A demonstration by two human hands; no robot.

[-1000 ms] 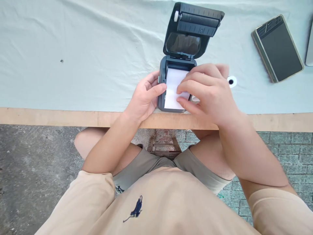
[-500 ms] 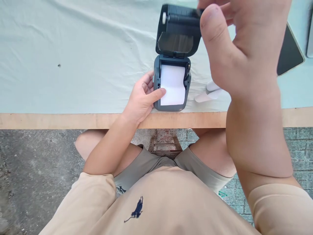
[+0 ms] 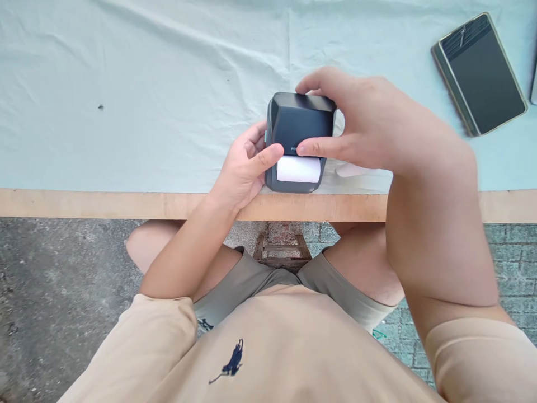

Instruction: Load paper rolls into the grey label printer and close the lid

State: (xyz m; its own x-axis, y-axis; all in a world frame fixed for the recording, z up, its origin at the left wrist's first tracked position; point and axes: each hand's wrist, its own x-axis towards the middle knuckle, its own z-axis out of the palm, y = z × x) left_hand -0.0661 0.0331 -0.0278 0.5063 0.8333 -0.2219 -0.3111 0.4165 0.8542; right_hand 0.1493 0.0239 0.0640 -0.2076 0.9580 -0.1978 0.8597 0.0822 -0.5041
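Observation:
A small dark label printer stands on the cloth near the table's front edge, its lid down. From its front slot a strip of white label paper sticks out and lies over the printer's front. My left hand grips the printer's left side, thumb on top by the lid's edge. Over the right side reaches my right hand, its thumb pressing on the lid and its fingers round the back edge. Part of the lettering on the lid is hidden by that thumb.
A phone with a dark screen lies at the back right, seemingly on a box. Right of the printer, partly under my right hand, is a white paper piece. A pale cloth covers the table, whose wooden edge faces me.
The printer's lid, raised before, has swung down over the paper. My right hand came down with it and now rests on the lid. My left hand has stayed in place.

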